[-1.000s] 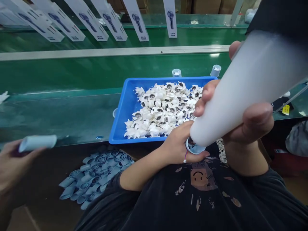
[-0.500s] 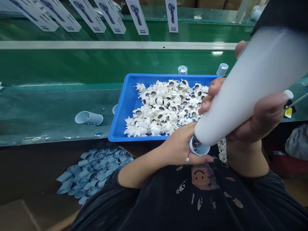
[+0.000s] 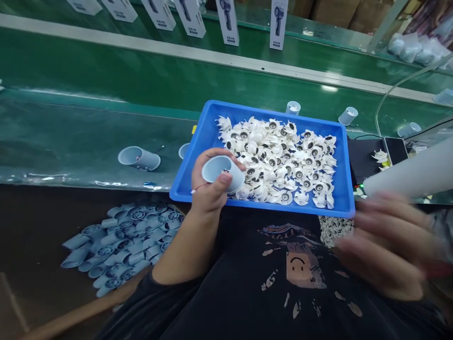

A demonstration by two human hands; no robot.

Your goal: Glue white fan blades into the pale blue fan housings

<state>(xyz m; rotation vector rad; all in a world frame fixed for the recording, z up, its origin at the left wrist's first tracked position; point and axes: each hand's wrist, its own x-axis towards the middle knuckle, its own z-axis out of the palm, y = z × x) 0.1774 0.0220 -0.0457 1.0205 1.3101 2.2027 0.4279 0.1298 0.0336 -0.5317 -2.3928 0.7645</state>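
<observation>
My left hand is closed around a pale blue cup-shaped housing, tilted with its open end toward me, over the front left corner of the blue tray. The tray holds a heap of several white fan impellers. My right hand is low at the right and smeared by motion, fingers pointing left. A white squeeze bottle lies slanted just above it; whether the hand grips it cannot be told.
A pile of several pale blue housings lies on the dark bench at lower left. One housing lies on the green belt, others stand behind the tray. A black device sits right of the tray. Product boxes line the back.
My left hand lifted the housing away from the bottle's tip and moved it left over the tray corner. My right hand and the bottle swung down to the right. Another person's hand at left is gone.
</observation>
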